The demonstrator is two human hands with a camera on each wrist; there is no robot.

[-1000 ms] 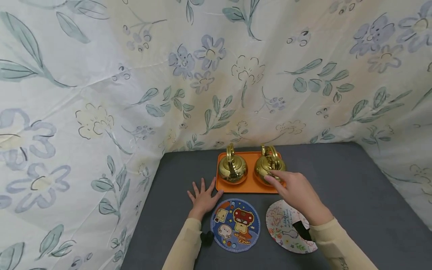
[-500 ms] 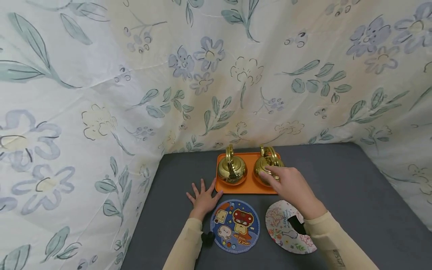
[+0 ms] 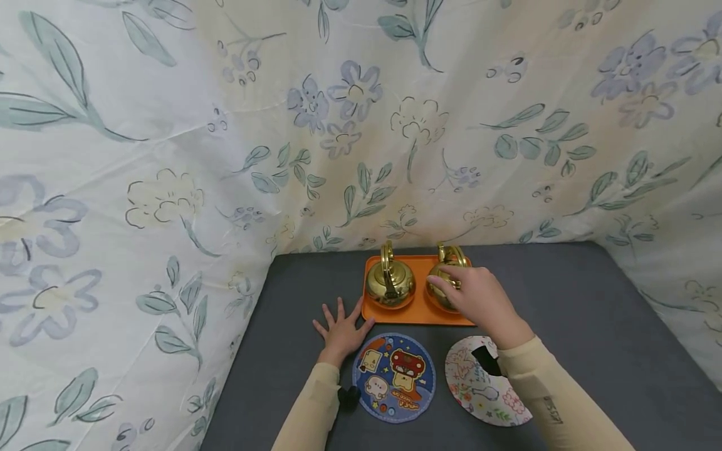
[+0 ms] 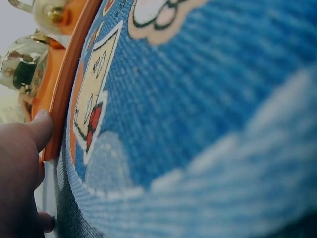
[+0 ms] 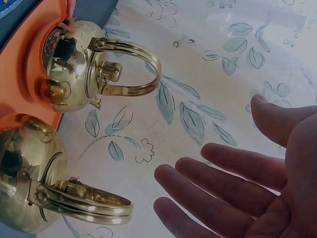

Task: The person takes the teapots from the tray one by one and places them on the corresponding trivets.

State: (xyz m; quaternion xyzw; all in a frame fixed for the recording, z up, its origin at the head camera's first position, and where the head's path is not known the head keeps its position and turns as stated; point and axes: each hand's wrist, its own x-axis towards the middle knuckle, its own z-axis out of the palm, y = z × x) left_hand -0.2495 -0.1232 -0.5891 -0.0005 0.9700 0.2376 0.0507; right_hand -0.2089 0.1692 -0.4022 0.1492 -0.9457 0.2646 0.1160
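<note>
Two golden teapots stand on an orange tray (image 3: 418,315): the left teapot (image 3: 390,286) and the right teapot (image 3: 442,274). My right hand (image 3: 459,289) hovers over the right teapot with straight, spread fingers (image 5: 208,183). In the right wrist view they are just beside its folded-down handle (image 5: 84,203) and hold nothing. My left hand (image 3: 341,326) lies flat on the grey table (image 3: 564,313), its thumb (image 4: 40,128) against the tray's near left edge (image 4: 64,84).
A round blue cartoon coaster (image 3: 393,377) lies before the tray, next to my left wrist. A white patterned coaster (image 3: 476,391) lies to its right, partly under my right forearm. Flowered cloth (image 3: 225,156) walls the table at the back and both sides.
My right hand has moved forward from the tray's near right edge to above the right teapot. My left hand has stayed put.
</note>
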